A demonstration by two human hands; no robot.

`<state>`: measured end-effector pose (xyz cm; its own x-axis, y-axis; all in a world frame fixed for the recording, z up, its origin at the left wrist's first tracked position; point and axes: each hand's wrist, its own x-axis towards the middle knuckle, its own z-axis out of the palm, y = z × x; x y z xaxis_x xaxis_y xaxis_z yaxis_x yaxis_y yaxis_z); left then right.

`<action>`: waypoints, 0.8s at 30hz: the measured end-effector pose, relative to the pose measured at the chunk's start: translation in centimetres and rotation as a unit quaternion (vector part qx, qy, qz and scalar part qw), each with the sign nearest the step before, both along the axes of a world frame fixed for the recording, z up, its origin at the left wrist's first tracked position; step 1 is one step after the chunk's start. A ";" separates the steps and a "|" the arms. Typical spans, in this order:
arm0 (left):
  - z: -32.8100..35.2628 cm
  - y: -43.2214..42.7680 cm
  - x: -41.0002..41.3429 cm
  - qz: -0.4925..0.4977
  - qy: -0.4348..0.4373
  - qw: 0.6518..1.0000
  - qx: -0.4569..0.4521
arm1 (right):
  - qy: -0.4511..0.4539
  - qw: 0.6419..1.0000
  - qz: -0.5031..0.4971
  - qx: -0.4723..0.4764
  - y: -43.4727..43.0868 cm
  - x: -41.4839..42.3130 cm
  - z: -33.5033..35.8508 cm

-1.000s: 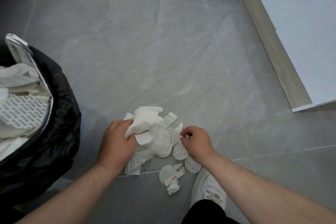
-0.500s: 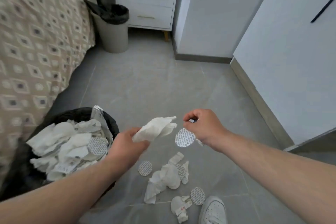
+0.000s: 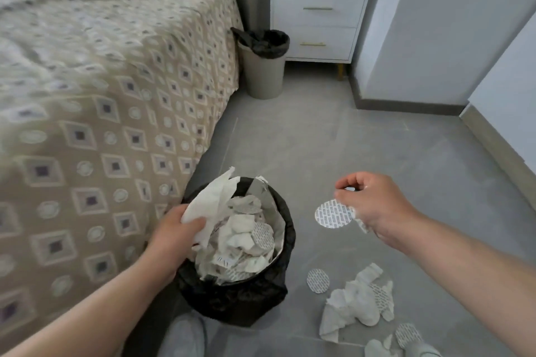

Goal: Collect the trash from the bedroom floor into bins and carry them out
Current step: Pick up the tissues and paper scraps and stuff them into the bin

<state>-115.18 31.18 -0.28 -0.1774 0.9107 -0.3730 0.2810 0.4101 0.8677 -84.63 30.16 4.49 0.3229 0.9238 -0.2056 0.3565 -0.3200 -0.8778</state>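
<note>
A bin lined with a black bag (image 3: 278, 243) stands on the floor beside the bed, heaped with white paper and round printed seals. My left hand (image 3: 174, 236) grips a crumpled white tissue (image 3: 210, 200) right over the bin's left rim. To the right of the bin, my right hand (image 3: 374, 209) pinches a round foil seal (image 3: 332, 214) in the air, with a scrap of paper hanging under the palm. More tissues and seals (image 3: 359, 306) lie on the grey floor at the lower right.
A bed with a patterned cover (image 3: 101, 101) fills the left. A second beige bin with a black liner (image 3: 264, 64) stands by a white nightstand (image 3: 319, 17) at the back. White cabinets (image 3: 510, 113) line the right. My shoe (image 3: 182, 336) is just below the near bin.
Both hands lifted off the floor pile with trash. My left hand carried the tissue left to the bin's rim. The right hand rose with the seal. My view swung up and left.
</note>
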 end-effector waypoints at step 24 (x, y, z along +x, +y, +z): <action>-8.2 0.2 -2.0 -0.122 0.037 0.965 0.229 | -0.124 0.957 0.259 -0.048 7.1 -15.3 -7.5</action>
<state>-117.19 31.43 -8.46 0.0518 0.9952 0.0833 0.3896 -0.0969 0.9159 -99.89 37.27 -3.00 -0.1231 0.9537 -0.2745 0.6819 -0.1196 -0.7216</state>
